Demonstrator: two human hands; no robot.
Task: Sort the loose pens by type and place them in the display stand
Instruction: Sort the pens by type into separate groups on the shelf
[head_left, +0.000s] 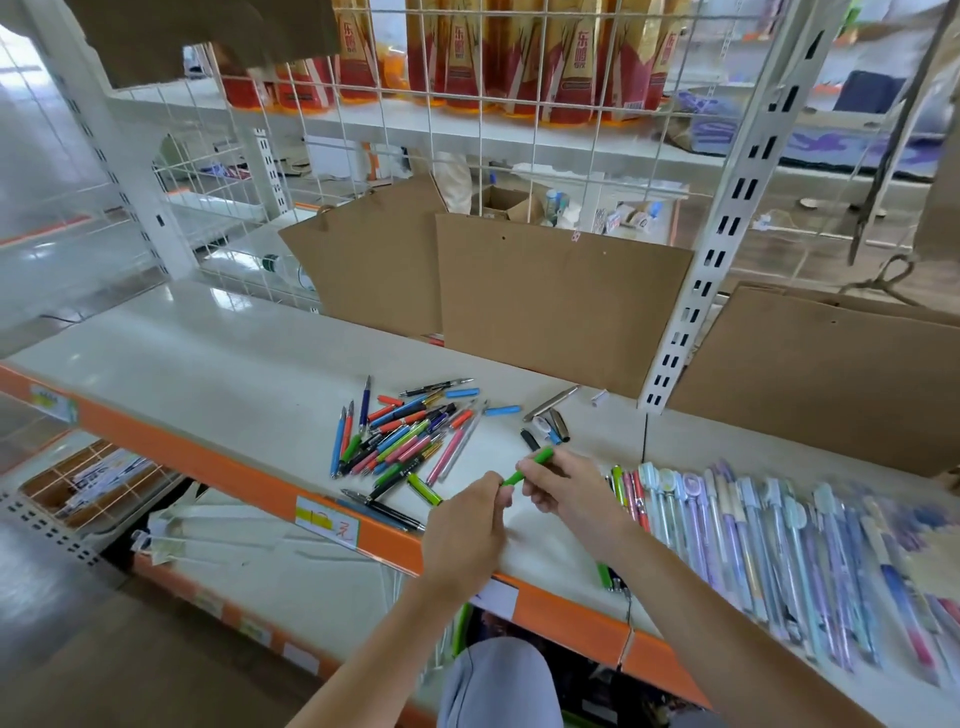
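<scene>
Both hands, left hand (470, 512) and right hand (563, 483), pinch one green pen (527, 466) in their fingers above the shelf (208, 353). Sorting seems midway: the loose pile (402, 434) lies at ten o'clock, the sorted row (753, 545) at three, probably the pen's destination.

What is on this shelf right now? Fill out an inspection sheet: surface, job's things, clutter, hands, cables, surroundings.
Surface: white shelf board with orange front edge, glossy.
Job's things: heap of loose multicoloured pens at centre; bright green pen held by both hands; row of pastel purple and blue pens laid at right. Display stand: not identified.
Clutter: loose blue pen caps; silver pen near the back.
Hands: left hand pinches the green pen's lower end; right hand grips its upper part.
Cables: nothing seen.
Surroundings: brown cardboard panels, white wire grid, red packaged goods above.
</scene>
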